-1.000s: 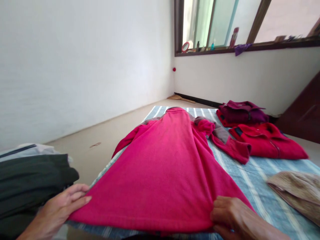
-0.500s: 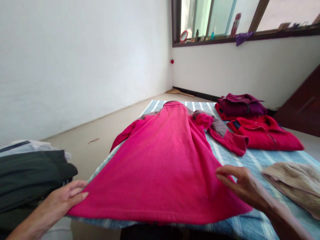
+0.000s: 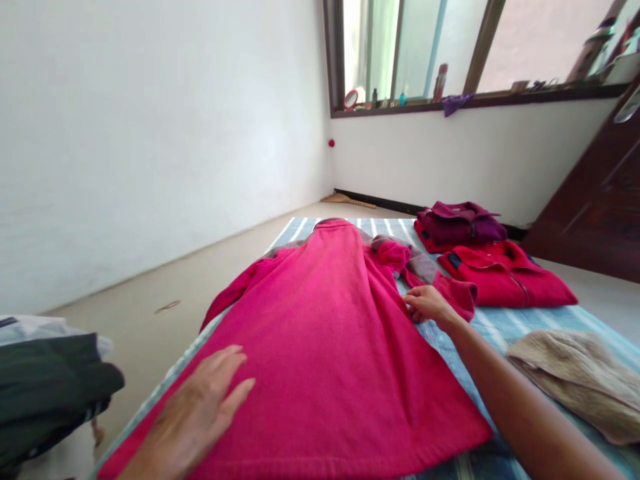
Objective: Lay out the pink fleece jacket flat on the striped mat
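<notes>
A bright pink jacket (image 3: pixel 310 360) with grey shoulder parts lies spread back up, its collar at the far end and its hem towards me. My left hand (image 3: pixel 200 400) is over the lower left of the jacket, fingers stretched out and holding nothing; whether the palm touches the cloth I cannot tell. At the jacket's right side edge, below the bunched right sleeve (image 3: pixel 457 293), my right hand (image 3: pixel 429 305) has its fingers curled in and its fingertips closed on the cloth.
The jacket lies on a blue striped sheet (image 3: pixel 493 327). Folded red (image 3: pixel 515 277) and purple (image 3: pixel 463 223) jackets sit at the far right, with a beige cloth (image 3: pixel 575 373) nearer. Dark green folded clothes (image 3: pixel 50 387) are stacked at left. Behind are white walls and a windowsill with small items.
My left hand has let go of the hem's left corner and moved right over the cloth. My right hand has moved up along the jacket's right edge. The view has shifted slightly.
</notes>
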Demonstrator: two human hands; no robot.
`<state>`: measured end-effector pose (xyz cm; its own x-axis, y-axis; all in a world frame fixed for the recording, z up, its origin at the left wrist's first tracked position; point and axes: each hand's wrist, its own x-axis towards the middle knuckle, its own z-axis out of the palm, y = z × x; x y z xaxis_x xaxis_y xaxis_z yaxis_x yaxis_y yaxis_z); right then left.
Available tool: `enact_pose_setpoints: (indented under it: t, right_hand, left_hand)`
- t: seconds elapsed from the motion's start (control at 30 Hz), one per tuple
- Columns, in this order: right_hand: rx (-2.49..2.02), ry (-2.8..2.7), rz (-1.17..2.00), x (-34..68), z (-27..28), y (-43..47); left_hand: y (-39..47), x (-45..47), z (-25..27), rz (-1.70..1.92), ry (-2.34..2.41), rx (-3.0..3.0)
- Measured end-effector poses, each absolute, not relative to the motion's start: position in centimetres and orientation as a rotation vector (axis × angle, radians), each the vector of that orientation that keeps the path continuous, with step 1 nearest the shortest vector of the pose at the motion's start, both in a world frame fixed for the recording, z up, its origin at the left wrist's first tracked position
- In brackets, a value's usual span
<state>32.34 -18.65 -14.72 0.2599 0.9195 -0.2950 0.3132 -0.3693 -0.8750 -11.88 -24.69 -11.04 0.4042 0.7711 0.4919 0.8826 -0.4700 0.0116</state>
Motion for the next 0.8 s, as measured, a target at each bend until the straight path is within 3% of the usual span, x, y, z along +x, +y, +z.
enact_pose_setpoints:
  t: [0.13,0.27,0.53,0.8]
  right_hand:
    - [-1.849,-0.934,1.123,31.0,-14.4,-14.7]
    - [-1.815,-0.744,1.103,29.6,-14.4,-12.4]
    - [-1.651,-0.543,0.994,31.5,-14.5,-11.5]
    - [-1.737,-0.523,0.997,33.5,-15.5,-12.8]
  left_hand:
    - [-24.7,-2.2,-12.7,-0.607,-1.132,-2.660]
    - [-24.4,3.3,-14.0,-0.342,-1.289,-2.782]
    - [-24.1,3.8,-16.2,-0.103,-1.396,-2.862]
    - [-24.1,3.9,-16.6,-0.115,-1.376,-2.855]
